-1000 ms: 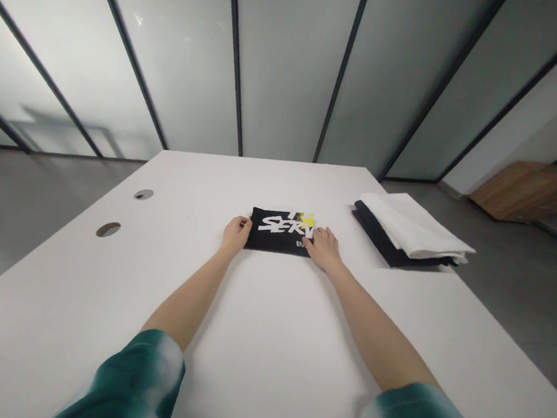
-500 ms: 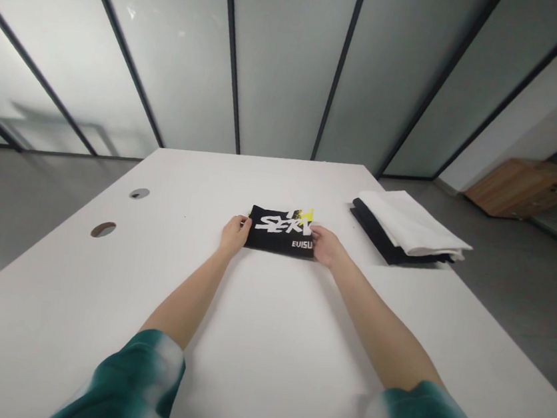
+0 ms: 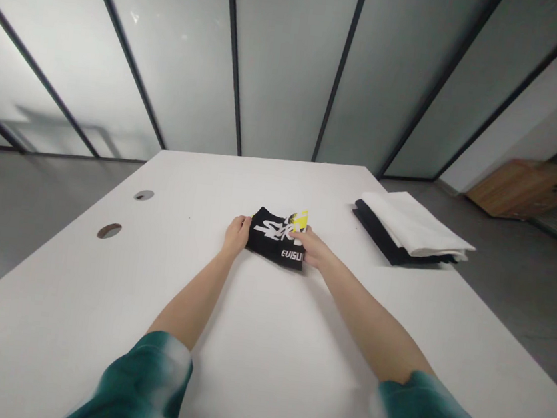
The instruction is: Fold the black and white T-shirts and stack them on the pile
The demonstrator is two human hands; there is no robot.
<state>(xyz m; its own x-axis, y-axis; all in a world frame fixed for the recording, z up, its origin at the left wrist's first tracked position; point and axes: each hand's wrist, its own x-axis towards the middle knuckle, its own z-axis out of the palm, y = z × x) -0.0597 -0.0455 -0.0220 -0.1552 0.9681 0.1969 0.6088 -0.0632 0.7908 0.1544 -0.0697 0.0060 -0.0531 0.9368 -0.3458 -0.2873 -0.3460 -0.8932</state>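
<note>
Printed cloth: one, black, folded small (image 3: 272, 243), at the middle of the counter (image 3: 263, 341), between the two hands; large white lettering, yellow patch at the upper right, smaller white "EVISU" near the lower right corner
Left hand: closed on the left end of the printed cloth (image 3: 236, 234), fingers bent over its edge
Right hand: pinching the right end (image 3: 316, 248), thumb side across the front of the print; this end looks raised, with shadow on the counter below it
Sleeves: two, green and white (image 3: 141, 378), ending near the elbows, forearms bare
Folded pile: well apart from the hands, to the right; white cloth (image 3: 415, 226) on top, black cloth (image 3: 376, 232) underneath, both by the counter's right edge
Counter: white, with two round holes (image 3: 110, 231) on the left side
Wall: frosted panels (image 3: 287, 69), dark upright bars, beyond the counter
Cabinet: wooden (image 3: 525, 190), on the grey floor (image 3: 517, 276), far right
</note>
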